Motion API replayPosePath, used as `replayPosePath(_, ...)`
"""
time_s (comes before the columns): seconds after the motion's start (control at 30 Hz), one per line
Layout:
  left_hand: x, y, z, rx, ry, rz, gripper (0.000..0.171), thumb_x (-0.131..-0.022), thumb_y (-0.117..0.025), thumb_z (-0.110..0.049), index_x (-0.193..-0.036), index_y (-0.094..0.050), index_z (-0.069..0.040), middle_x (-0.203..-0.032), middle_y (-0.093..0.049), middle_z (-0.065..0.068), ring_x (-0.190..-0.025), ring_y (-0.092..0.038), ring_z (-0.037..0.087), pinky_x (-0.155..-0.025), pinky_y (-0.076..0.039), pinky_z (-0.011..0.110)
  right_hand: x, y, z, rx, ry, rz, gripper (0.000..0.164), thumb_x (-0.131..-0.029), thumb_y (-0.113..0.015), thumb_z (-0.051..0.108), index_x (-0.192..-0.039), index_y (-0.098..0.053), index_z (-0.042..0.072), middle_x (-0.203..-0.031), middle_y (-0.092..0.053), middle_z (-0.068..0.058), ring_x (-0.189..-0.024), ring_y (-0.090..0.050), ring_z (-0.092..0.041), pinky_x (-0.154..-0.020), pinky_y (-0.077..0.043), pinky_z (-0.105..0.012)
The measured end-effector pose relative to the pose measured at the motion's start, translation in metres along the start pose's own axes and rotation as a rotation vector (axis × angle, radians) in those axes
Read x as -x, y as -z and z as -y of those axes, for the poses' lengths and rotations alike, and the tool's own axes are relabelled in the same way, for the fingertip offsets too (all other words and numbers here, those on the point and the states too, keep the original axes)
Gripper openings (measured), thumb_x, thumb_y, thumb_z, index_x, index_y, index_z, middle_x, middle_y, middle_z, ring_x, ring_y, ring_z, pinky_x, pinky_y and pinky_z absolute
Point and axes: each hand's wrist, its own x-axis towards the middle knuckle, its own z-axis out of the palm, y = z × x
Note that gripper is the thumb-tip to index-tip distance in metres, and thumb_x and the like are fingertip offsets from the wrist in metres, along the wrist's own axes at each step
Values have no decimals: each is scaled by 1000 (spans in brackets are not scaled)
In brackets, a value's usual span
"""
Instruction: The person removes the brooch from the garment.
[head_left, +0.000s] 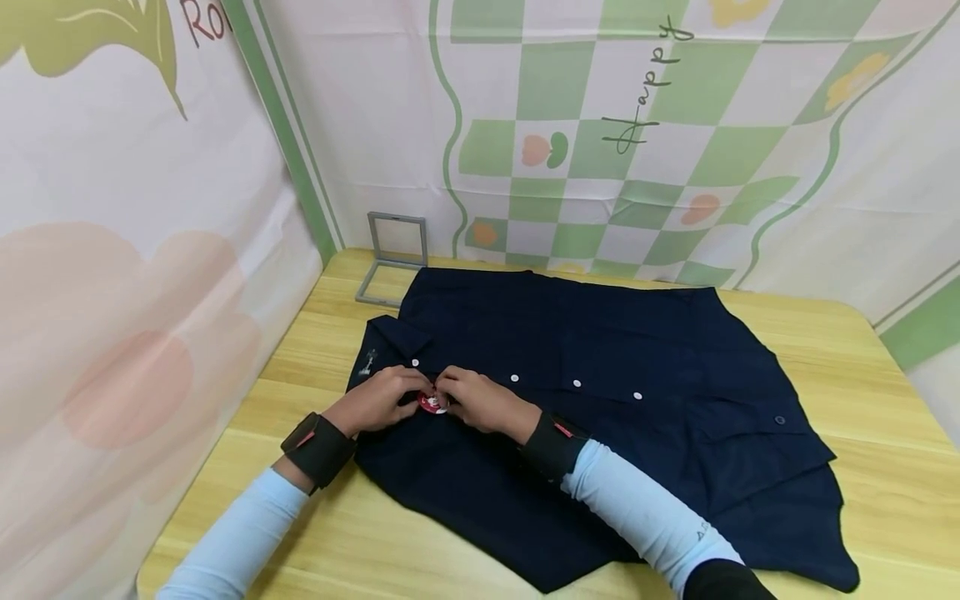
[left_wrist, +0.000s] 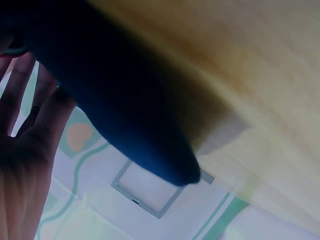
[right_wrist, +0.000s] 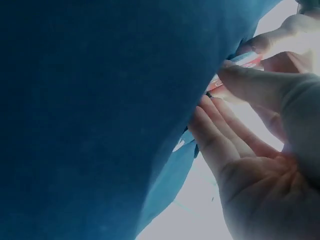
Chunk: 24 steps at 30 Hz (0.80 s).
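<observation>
A navy button-up shirt (head_left: 480, 475) lies spread on the table, its collar toward the left. On its front near the collar is a round red-and-white badge (head_left: 432, 404). My left hand (head_left: 382, 398) pinches the badge's left side. The badge's other side is between the thumb and fingers of my right hand (head_left: 483, 402). In the right wrist view, both hands meet at the red edge of the badge (right_wrist: 251, 62), close against the shirt cloth (right_wrist: 100, 110). The left wrist view is dark; it shows part of my left hand (left_wrist: 30, 130) beside the cloth. The badge's back is hidden.
A grey hinged frame (head_left: 400, 217) stands unfolded at the table's back left corner, its lower half flat near the shirt. Patterned cloth (head_left: 555, 150) hangs behind and along the left. Wooden tabletop (head_left: 270, 392) shows around the shirt.
</observation>
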Motion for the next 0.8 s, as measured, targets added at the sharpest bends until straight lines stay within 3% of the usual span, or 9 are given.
replayPosePath(0.23, -2, 1, 1, 27, 38, -6, 18, -91, -65, -1, -106, -72, -7, -106, -72, 6, -99, -68, 19, -89, -55, 35, 3, 6, 6, -77, -119, 35, 20, -93, -70, 20, -109, -64, 11, -113, -58, -7, -92, -58, -16, -77, -51, -28)
replayPosePath(0.37, -2, 2, 2, 38, 59, -10, 17, -91, -66, -2, -106, -73, -7, -104, -72, 6, -98, -69, 18, -89, -56, 35, 2, 7, 15, -110, -188, -13, 21, -94, -68, 27, -107, -65, 11, -104, -60, -6, -82, -57, -13, -70, -49, -25)
replayPosePath(0.57, -2, 1, 3, 34, 54, -24, 17, -90, -66, -1, -105, -73, -6, -103, -73, 6, -96, -69, 18, -86, -57, 32, -7, 2, 25, -9, -252, -42, 25, -94, -67, 34, -99, -67, 10, -87, -57, -2, -68, -50, -9, -58, -42, -21)
replayPosePath(0.8, -2, 0, 6, 43, 56, -29, 15, -91, -67, -4, -104, -73, -8, -102, -73, 5, -94, -69, 17, -83, -57, 29, -16, -5, 29, 140, -252, -74, 20, -94, -67, 30, -90, -66, 11, -75, -53, -1, -58, -46, -10, -50, -36, -21)
